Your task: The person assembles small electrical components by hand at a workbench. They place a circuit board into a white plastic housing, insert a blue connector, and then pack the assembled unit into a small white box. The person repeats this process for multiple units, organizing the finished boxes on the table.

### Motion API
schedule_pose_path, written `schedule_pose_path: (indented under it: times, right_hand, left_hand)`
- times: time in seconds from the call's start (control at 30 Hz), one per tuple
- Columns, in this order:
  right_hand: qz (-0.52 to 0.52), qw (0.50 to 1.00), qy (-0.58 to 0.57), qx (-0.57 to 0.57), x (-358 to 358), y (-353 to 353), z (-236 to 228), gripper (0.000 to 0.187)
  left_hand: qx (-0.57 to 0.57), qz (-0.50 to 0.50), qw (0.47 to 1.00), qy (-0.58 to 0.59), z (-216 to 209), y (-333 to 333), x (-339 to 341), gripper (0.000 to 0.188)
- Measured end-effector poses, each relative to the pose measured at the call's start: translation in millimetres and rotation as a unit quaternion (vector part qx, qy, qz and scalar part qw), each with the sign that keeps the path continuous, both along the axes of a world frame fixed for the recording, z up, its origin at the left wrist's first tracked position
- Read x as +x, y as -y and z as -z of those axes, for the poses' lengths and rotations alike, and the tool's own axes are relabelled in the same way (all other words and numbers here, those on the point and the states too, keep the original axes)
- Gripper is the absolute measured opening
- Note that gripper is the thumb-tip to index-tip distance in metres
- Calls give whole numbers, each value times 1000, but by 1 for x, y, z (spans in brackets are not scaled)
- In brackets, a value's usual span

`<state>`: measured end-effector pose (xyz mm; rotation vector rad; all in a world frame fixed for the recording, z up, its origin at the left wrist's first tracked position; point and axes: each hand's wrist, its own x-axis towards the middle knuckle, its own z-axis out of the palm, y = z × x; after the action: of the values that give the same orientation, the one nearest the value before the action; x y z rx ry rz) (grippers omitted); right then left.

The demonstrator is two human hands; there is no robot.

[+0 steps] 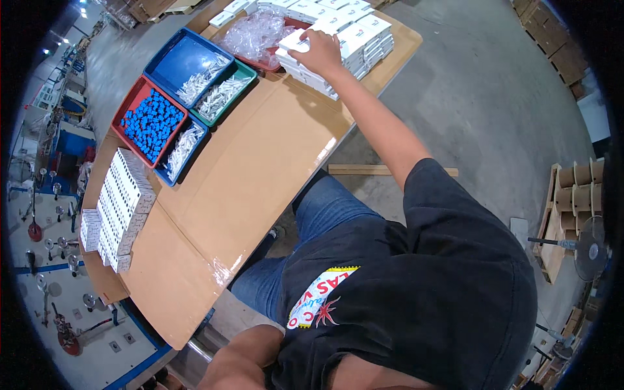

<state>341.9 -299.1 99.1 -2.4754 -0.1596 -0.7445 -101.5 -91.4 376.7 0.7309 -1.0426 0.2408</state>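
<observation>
My right hand (320, 53) reaches over the far end of the table to a stack of flat white boxes. Its thumb and fingers are bent round a white box (294, 40) on top of the near stack. More white boxes (364, 42) are piled beside and behind it. Just left of the hand, a red tray (272, 67) holds a heap of clear plastic bags (255, 36). My left arm (244, 354) hangs at the lower edge, and its hand lies out of view.
A blue tray (170, 55) and a green tray (250, 77) hold small white parts. Blue pieces fill another red tray (120, 117), beside a smaller blue tray (179, 179). White cartons (123, 201) stand in rows at the left on the cardboard-covered table (214, 188).
</observation>
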Motion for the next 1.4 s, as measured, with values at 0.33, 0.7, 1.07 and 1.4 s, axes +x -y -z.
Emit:
schedule_pose_path:
  times: [0.33,0.7,1.07,1.4]
  right_hand:
    - [20,999,-28,-12,-4,13,4,62]
    - [22,1000,-10,-12,-2,27,7,66]
    - [33,999,-16,-10,-3,16,-3,66]
    - [33,999,-30,7,-12,19,-7,64]
  left_hand:
    - [-30,-346,925,153,-2,-58,-23,37]
    - [-112,-333,930,108,-10,-62,-32,13]
    - [-162,-475,840,207,2,-5,0,30]
    - [-73,-372,907,180,-12,-10,-19,7]
